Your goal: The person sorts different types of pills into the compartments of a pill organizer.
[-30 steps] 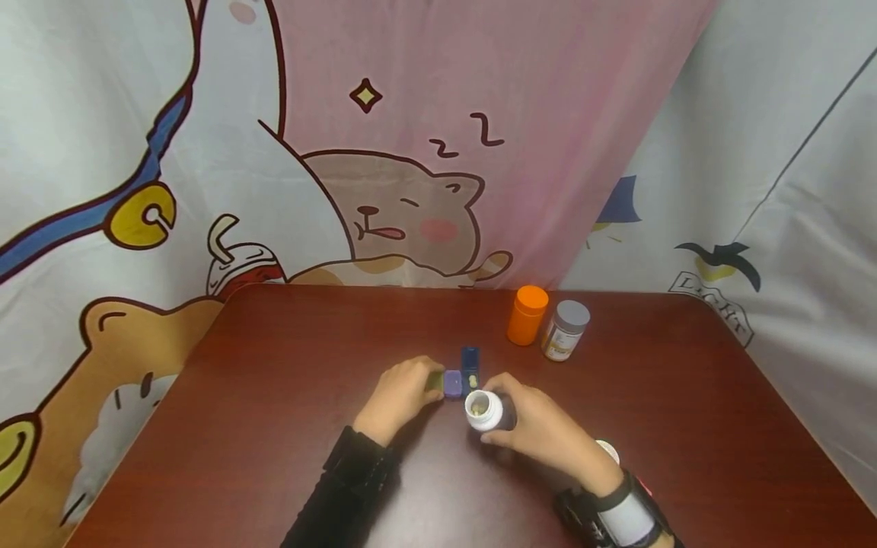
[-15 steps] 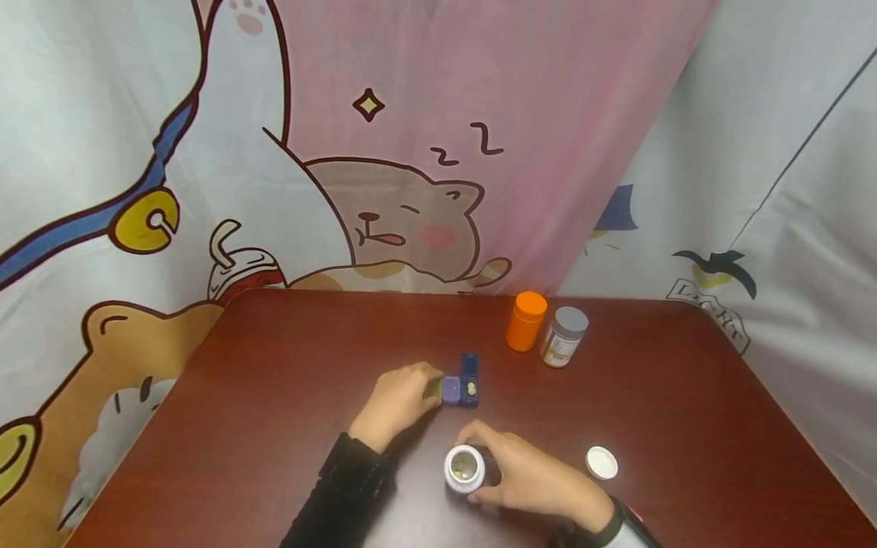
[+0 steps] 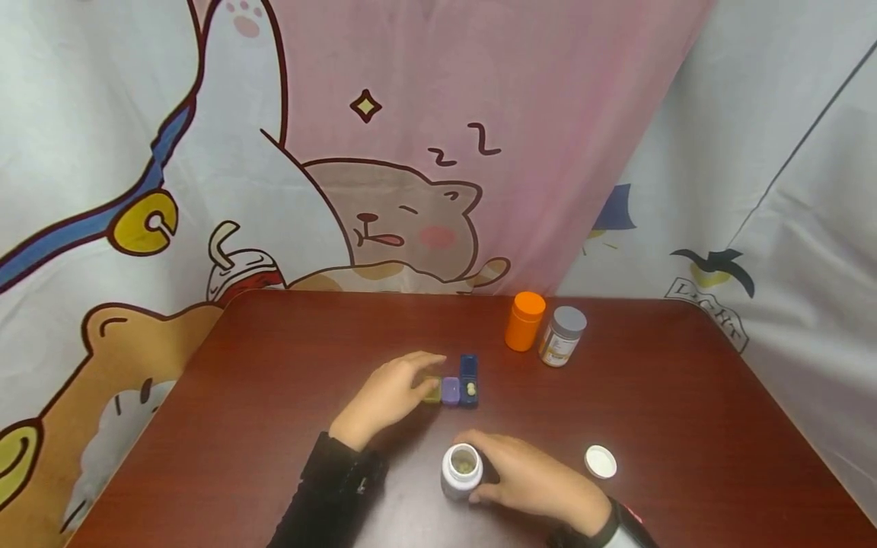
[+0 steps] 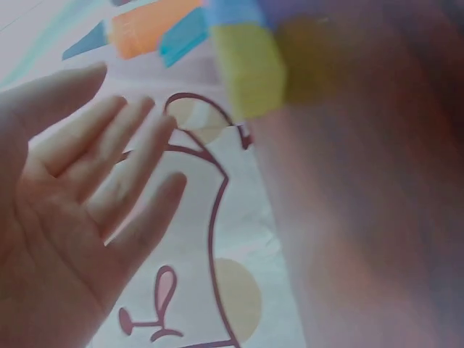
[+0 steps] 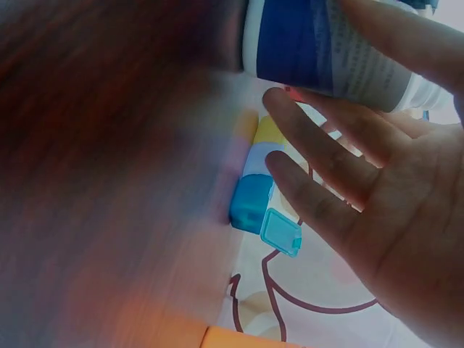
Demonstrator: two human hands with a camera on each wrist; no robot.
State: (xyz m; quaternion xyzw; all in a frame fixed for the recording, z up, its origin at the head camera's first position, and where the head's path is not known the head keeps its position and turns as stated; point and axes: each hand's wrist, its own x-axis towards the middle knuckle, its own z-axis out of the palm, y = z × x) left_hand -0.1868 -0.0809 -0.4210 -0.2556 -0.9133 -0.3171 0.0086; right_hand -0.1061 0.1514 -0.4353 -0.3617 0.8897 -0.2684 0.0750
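Observation:
A small pill organizer point(image 3: 450, 390) lies on the table with yellow, purple and blue compartments in a row. Its blue lid point(image 3: 469, 365) stands open, and pale tablets point(image 3: 471, 389) show in that compartment. My left hand point(image 3: 384, 396) is beside the yellow end point(image 4: 250, 69), fingers loosely extended with nothing between them. My right hand point(image 3: 527, 479) holds a white pill bottle point(image 3: 460, 483) between thumb and fingers, upright and uncapped, with some tablets visible inside. In the right wrist view the bottle's blue-and-white label point(image 5: 297, 43) shows.
A white cap point(image 3: 601, 462) lies on the table right of my right hand. At the back right stand an orange bottle point(image 3: 525, 321) and a grey-capped jar point(image 3: 563, 336). Behind the dark red table point(image 3: 308, 342) hangs a cartoon-printed curtain point(image 3: 411, 114).
The bottle has come back from the organizer toward me and turned upright in my right hand. My left hand has let go of the organizer and drawn slightly left.

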